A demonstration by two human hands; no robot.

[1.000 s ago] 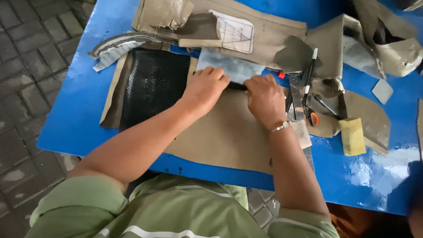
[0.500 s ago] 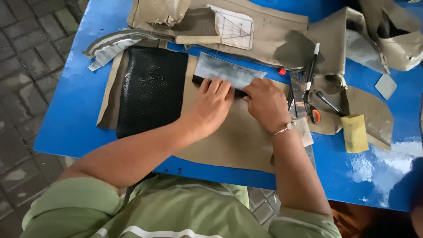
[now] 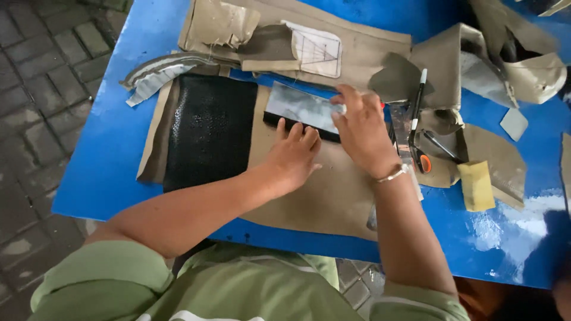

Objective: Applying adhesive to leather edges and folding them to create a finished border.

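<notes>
Grey rectangular piece [image 3: 300, 107] lies on tan sheet material [image 3: 321, 190], just ahead of both hands. Left hand [image 3: 294, 156] rests flat, fingers spread, at its near edge; right hand [image 3: 363, 132] presses its right end, fingers curled. Black textured panel [image 3: 208, 128] lies left of the left hand.

Right end of grey sheet [image 3: 300, 107] hidden under right hand [image 3: 364, 134], black strip [image 3: 294, 126] below the sheet partly covered by left hand [image 3: 292, 156] fingertips, blue table [image 3: 107, 154] cut off right of sheet, pen [image 3: 416, 107] detail too small.
</notes>
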